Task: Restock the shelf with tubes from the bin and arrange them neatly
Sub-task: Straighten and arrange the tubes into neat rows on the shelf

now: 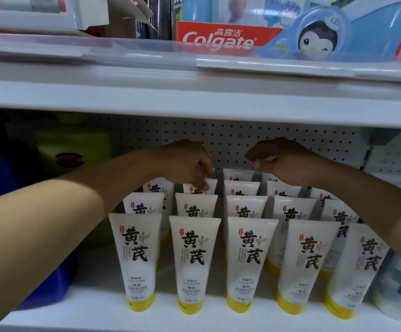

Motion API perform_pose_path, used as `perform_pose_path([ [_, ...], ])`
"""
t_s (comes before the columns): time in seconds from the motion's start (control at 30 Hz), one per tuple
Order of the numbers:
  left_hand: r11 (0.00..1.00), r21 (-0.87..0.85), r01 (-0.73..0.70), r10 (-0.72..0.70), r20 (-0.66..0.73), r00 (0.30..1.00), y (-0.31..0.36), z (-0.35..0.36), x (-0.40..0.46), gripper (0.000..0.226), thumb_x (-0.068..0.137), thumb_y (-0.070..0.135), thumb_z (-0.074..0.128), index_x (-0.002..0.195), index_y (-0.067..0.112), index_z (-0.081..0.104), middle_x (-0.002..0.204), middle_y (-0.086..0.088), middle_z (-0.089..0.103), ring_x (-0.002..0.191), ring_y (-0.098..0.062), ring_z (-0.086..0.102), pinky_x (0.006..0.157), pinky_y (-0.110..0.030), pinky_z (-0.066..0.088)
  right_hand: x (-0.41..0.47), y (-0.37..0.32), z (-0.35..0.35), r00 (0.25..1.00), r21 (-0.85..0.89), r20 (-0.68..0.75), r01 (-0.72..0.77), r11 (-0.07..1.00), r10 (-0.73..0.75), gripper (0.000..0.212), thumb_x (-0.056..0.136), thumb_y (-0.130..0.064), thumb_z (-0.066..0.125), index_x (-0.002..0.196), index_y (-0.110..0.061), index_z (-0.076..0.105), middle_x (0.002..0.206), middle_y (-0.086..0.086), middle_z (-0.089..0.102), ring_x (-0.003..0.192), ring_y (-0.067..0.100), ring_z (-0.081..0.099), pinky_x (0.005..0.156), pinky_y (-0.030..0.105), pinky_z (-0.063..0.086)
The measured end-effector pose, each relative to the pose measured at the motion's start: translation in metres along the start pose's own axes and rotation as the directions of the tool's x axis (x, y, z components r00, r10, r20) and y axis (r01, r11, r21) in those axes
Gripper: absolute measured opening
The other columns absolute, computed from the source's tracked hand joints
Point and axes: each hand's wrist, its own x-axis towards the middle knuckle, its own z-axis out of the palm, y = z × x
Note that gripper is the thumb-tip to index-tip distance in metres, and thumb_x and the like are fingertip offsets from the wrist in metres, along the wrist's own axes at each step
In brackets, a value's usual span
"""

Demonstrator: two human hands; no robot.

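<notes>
Head view: white tubes (140, 257) with yellow caps stand cap-down in rows on the shelf (98, 312), filling it from front edge to pegboard back (230, 135). Left hand (187, 164) reaches over the rows — its fingertips (205, 184) pinch the top edge of a rear tube (198, 188) in the second column from the left. Right hand (283, 161) hovers above the rear tubes further right, fingers curled around a small white object; what that object is cannot be told. Above the tubes, an upper shelf carries a Colgate box (218, 35).
</notes>
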Motion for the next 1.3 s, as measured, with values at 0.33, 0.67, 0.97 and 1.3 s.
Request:
perform_pose_path([
  [0.33,0.999,-0.003,-0.05,0.05,0.071,0.996,0.013,0.002,-0.039,0.028,0.08,0.041,0.067,0.096,0.019,0.069,0.091,0.006,0.07,0.083,-0.007,0.066,0.077,-0.022,0.054,-0.006,-0.005,-0.004,1.0,0.023,-0.031,0.001,1.0,-0.001,0.031,0.092,-0.014,0.055,0.123,-0.017,0.059,0.129,0.0,0.057,0.117,0.014,0.054,0.091,0.015,0.035],
  [0.67,0.994,0.064,-0.089,0.084,0.081,0.993,0.018,0.013,-0.034,0.027,0.083,0.028,0.067,0.062,0.033,0.052,0.061,0.017,0.054,0.054,0.0,0.052,0.045,-0.005,0.037,-0.012,-0.006,-0.008,0.998,0.011,-0.059,0.0,1.0,0.0,0.032,0.09,-0.016,0.058,0.122,-0.018,0.06,0.127,-0.001,0.06,0.116,0.013,0.055,0.09,0.015,0.035],
  [0.97,0.998,0.017,-0.061,0.06,0.068,0.996,0.015,0.014,-0.04,0.017,0.082,0.031,0.068,0.088,0.015,0.068,0.087,0.003,0.071,0.08,-0.017,0.067,0.072,-0.024,0.055,-0.018,-0.011,-0.01,0.998,0.03,-0.063,0.017,0.999,-0.016,0.031,0.09,-0.015,0.058,0.121,-0.016,0.06,0.126,0.0,0.06,0.115,0.015,0.055,0.092,0.017,0.037],
  [1.3,0.991,-0.131,0.017,-0.037,-0.153,0.987,0.025,-0.01,-0.071,0.025,0.088,0.037,0.058,0.108,0.025,0.065,0.102,0.015,0.067,0.095,-0.003,0.062,0.082,-0.013,0.043,-0.038,-0.027,-0.019,0.996,0.086,-0.088,0.028,0.996,-0.021,0.024,0.093,-0.009,0.05,0.109,-0.021,0.065,0.112,-0.006,0.063,0.108,0.013,0.057,0.092,0.019,0.042],
])
